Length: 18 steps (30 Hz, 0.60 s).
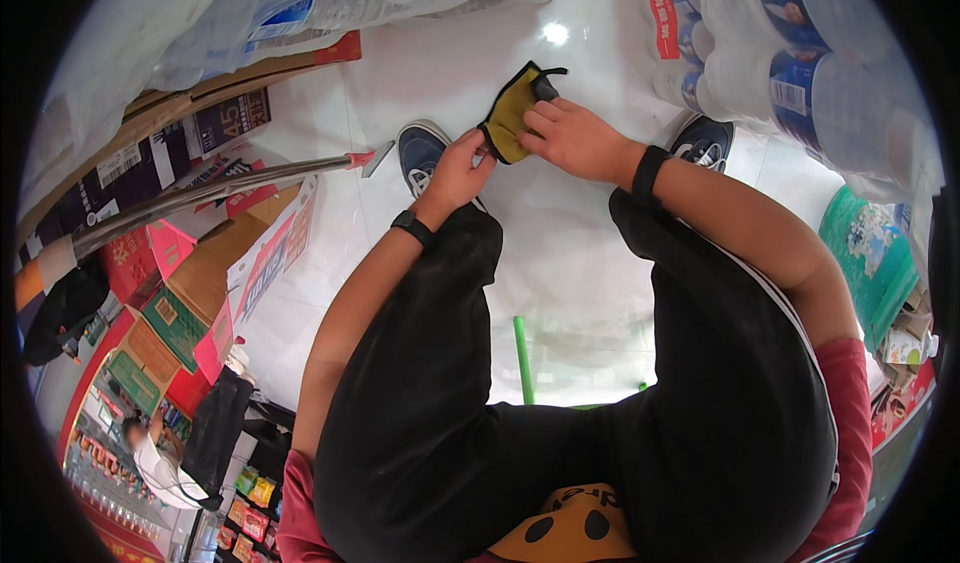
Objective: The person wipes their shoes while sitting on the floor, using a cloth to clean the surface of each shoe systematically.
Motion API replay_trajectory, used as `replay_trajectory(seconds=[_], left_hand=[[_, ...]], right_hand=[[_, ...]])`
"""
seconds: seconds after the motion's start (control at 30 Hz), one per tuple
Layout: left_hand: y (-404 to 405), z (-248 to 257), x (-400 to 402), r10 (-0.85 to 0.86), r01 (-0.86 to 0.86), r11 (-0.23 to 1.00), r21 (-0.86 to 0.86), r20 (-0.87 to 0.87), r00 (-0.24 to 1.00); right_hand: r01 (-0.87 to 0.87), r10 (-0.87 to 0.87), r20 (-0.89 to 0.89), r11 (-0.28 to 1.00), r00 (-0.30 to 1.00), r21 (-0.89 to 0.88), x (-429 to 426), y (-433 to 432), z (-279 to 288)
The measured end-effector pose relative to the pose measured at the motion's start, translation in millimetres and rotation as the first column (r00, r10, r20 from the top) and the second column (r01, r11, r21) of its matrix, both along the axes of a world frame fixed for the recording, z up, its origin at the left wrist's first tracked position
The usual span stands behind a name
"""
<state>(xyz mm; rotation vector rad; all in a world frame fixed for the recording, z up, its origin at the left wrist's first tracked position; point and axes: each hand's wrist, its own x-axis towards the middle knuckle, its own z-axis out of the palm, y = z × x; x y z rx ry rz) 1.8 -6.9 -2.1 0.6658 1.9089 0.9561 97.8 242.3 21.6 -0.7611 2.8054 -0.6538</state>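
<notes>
A small yellow cloth item with black edging and a black loop (510,116) is held up between my hands, above the white tiled floor. Fingertips of my left hand (459,169) pinch its lower left corner. On its right side, my right hand (574,136) grips it, with the fingers bent over the yellow face and a dark grey part showing behind them. Black bands sit on both wrists. My knees in black trousers are spread below, with dark blue shoes (421,154) on the floor beyond.
Plastic-wrapped bottle packs (787,52) stand at the upper right, more at the upper left over cardboard boxes. A metal pole with a scraper-like head (285,169) reaches in from the left. Flattened cartons (202,270) lie there. A green container (866,263) is at right; a person (161,465) is far lower left.
</notes>
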Motion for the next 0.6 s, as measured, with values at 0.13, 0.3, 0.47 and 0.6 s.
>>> replay_trajectory(seconds=[0.13, 0.3, 0.47, 0.6], left_hand=[[4, 2, 2, 0.022, -0.018, 0.998, 0.066, -0.061, 0.998], [6, 4, 2, 0.024, -0.022, 0.997, 0.072, -0.037, 0.999], [4, 5, 1, 0.030, -0.029, 0.997, 0.065, -0.012, 0.999], [4, 5, 1, 0.051, -0.052, 0.996, 0.075, 0.017, 0.999]], right_hand=[[-0.023, 0.017, -0.170, 0.999, 0.985, -0.033, 11, 2, -13], [-0.141, 0.129, 0.174, 0.988, 0.976, 0.057, 28, 7, -24], [-0.175, 0.124, 0.320, 0.975, 0.939, 0.134, 32, 9, -20], [-0.231, 0.160, 0.437, 0.966, 0.885, 0.115, 38, 34, -15]])
